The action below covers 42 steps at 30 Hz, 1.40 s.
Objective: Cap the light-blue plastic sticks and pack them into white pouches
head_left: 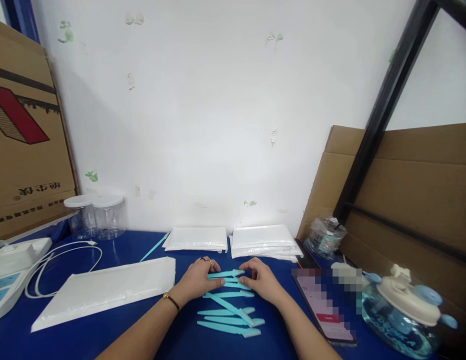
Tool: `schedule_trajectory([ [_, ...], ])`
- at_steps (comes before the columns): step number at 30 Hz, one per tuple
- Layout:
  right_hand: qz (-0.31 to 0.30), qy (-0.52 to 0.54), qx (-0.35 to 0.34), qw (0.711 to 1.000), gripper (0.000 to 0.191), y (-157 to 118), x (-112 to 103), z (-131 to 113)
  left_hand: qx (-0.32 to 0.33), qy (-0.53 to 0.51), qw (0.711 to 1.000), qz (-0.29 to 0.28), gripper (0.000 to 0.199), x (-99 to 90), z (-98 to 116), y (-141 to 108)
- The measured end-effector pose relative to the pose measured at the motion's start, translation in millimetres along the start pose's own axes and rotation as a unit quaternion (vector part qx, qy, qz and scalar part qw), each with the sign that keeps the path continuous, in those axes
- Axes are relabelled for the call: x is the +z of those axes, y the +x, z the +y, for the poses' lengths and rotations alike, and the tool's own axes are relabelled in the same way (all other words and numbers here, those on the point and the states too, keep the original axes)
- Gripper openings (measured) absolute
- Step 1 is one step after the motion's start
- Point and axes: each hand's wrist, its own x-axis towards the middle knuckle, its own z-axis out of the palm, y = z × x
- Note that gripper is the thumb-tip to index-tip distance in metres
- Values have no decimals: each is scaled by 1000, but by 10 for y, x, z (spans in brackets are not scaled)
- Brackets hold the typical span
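Several light-blue plastic sticks [227,327] with narrow blades lie on the blue table in a loose column, one crossing others diagonally. At the far end of the column, my left hand [198,281] pinches the left ends of some sticks between thumb and fingers. Opposite it, my right hand [260,280] has its thumb and fingers closed round the right ends of the same sticks. Another light-blue stick [154,247] rests apart, near the wall. White padded envelopes lie in a left stack [197,238] and a right stack [263,239] beyond my hands.
A large white envelope [108,290], a white cable [39,275] and a power strip [3,300] are at the left, with clear jars [109,217] behind. On the right are a phone [326,310], a wrapped cup [326,237] and a blue jug [401,315].
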Motion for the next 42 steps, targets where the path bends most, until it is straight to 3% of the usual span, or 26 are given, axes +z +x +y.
schedule_trajectory([
  [4,-41,-11,-26,999,57,-45,-73,-99,46,7,996,-69,80,-40,103,-71],
  [7,-189,-40,-15,981,96,-118,-97,-215,103,41,986,-124,109,-19,222,-155],
  [10,-284,-94,-33,954,115,-251,-99,-362,115,80,983,-119,107,11,370,-295],
  [12,-272,-132,-53,952,107,-375,-97,-477,104,107,981,-121,88,24,472,-411],
  [16,-206,-233,-93,946,47,-625,-52,-690,101,174,973,-115,41,91,634,-606],
  [18,-171,-289,-101,937,35,-704,-6,-747,112,195,969,-101,33,160,684,-648],
  [22,-169,-339,-123,917,37,-728,79,-746,128,226,960,-108,29,310,764,-655],
  [27,-191,-380,-124,897,35,-666,115,-756,59,163,983,-55,30,431,852,-694],
  [30,-180,-404,-132,887,30,-635,-26,-945,37,139,989,-31,29,460,875,-732],
  [32,-157,-410,-139,888,32,-616,-250,-1175,39,98,994,-12,29,455,890,-743],
  [35,-105,-303,-193,927,63,-605,-670,-1581,82,-64,993,61,22,434,937,-747],
  [37,-49,-191,-203,959,52,-610,-844,-1789,101,-173,973,117,23,439,975,-750],
  [39,-17,-126,-203,971,41,-624,-835,-1887,96,-230,958,139,25,473,993,-758],
  [42,-21,-109,-204,973,36,-648,-535,-1841,80,-283,948,122,22,566,956,-775],
])
